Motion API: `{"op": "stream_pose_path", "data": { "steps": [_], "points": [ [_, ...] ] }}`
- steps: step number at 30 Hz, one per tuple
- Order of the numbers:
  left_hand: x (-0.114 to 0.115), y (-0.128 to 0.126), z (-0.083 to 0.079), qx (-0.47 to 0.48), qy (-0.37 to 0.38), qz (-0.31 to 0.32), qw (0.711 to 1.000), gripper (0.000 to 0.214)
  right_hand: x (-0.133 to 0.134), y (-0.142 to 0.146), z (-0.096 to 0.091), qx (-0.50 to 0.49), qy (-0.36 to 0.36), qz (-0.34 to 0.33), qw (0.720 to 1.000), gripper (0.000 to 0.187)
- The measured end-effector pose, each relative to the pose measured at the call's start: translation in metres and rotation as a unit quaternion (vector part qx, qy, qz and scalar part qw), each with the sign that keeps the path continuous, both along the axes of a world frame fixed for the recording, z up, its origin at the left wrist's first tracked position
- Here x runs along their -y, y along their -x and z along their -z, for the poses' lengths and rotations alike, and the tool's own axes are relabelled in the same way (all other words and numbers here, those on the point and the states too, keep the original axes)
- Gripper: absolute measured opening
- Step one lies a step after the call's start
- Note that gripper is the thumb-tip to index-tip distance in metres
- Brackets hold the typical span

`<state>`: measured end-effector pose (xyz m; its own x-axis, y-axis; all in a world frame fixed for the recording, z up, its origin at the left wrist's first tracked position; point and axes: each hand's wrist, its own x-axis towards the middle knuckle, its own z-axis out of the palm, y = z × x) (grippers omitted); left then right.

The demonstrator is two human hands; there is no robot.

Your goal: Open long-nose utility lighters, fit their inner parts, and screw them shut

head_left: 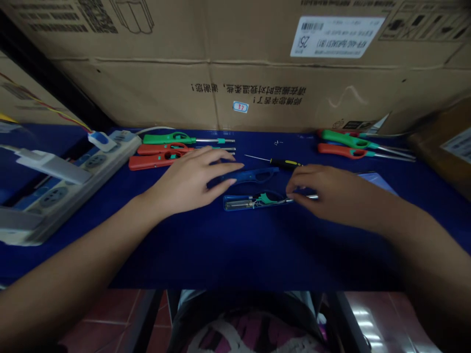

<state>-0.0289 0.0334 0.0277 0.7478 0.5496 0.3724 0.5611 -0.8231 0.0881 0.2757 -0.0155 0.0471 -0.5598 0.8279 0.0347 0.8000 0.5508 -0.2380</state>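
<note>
The thumb and index finger of my left hand [200, 179] are on either side of a blue lighter casing half [253, 175], apparently touching its left end. Just nearer to me lies an opened blue lighter [239, 203], its clear fuel tank, green trigger part and thin wires exposed. My right hand [324, 191] pinches the lighter's metal tube [312, 196] between curled fingers, partly hiding it. Behind that hand rests a black and yellow screwdriver [285, 162], its shaft pointing left. Several tiny screws [277, 143] are scattered beyond it.
Red and green lighters [158, 149] lie at the back left, more lighters [353, 142] at the back right. A power strip [99, 166] with plugs runs along the left. Cardboard [165, 98] walls the rear. A flat pale object [379, 181] is partly behind my right hand.
</note>
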Motion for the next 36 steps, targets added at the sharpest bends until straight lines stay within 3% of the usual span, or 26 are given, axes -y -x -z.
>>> {"op": "stream_pose_path", "data": {
  "steps": [3, 9, 15, 17, 21, 23, 29, 36],
  "points": [
    [-0.008, 0.004, 0.009, 0.001, 0.017, -0.039, 0.999, 0.037, 0.0, 0.003, 0.008, 0.0, 0.044, -0.02, 0.999, 0.015],
    [-0.021, 0.001, 0.035, 0.054, 0.124, -0.018, 0.991, 0.045, -0.007, -0.003, 0.022, -0.123, 0.106, -0.022, 0.986, 0.007],
    [-0.024, 0.0, 0.036, 0.113, 0.177, -0.018, 0.978, 0.028, -0.008, 0.0, 0.028, -0.162, 0.161, -0.004, 0.974, 0.007],
    [-0.023, 0.0, 0.035, 0.126, 0.186, -0.022, 0.974, 0.02, -0.008, 0.001, 0.029, -0.182, 0.13, -0.003, 0.975, 0.006],
    [-0.018, -0.002, 0.032, 0.179, 0.169, -0.014, 0.969, 0.018, -0.012, 0.002, 0.034, -0.258, -0.058, 0.058, 0.963, 0.014],
    [-0.014, -0.004, 0.03, 0.211, 0.138, -0.003, 0.968, 0.017, -0.013, 0.002, 0.035, -0.282, -0.107, 0.091, 0.949, 0.022],
    [-0.003, -0.007, 0.022, 0.223, 0.045, 0.047, 0.973, 0.017, -0.013, -0.001, 0.034, -0.281, -0.016, 0.122, 0.952, 0.026],
    [0.006, -0.011, 0.02, 0.144, 0.149, 0.076, 0.975, 0.036, -0.012, -0.003, 0.029, -0.317, 0.015, 0.134, 0.939, 0.027]
  ]
}}
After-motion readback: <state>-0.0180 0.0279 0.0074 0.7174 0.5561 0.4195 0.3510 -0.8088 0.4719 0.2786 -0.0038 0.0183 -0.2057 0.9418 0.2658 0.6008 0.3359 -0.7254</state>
